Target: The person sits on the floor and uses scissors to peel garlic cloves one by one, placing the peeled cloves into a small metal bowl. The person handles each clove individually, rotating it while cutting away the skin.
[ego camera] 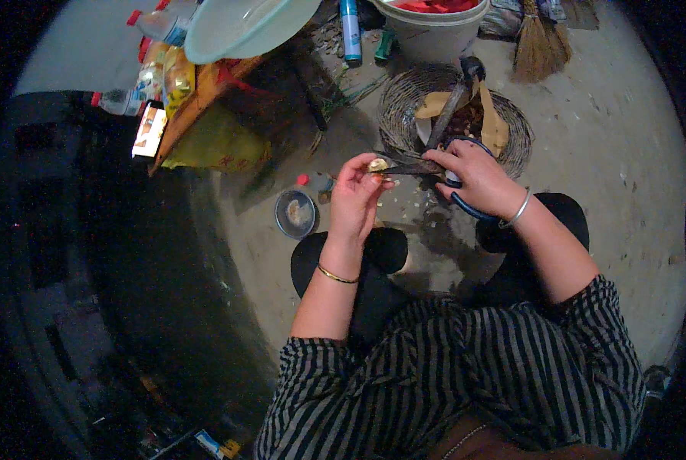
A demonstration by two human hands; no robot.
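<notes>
My left hand (356,192) pinches a small pale piece (378,165) between thumb and fingers; what it is exactly I cannot tell. Around the dark blue handles of a pair of scissors (412,168) my right hand (472,172) is closed. The scissor blades point left and reach the pale piece at my left fingertips. Just beyond my hands sits a round wicker basket (397,112) with dark brown contents (470,118) and torn cardboard flaps (494,123). A long-handled tool (449,112) lies across it, partly hidden by my right hand.
A small metal bowl (296,227) with pale contents stands on the floor, near a red bottle cap (302,179). Pale scraps litter the floor below my hands. Farther off are a white bucket (435,34), a straw broom (538,52), and a wooden table (190,109) bearing a basin (245,29), bottles and a lit phone (150,131).
</notes>
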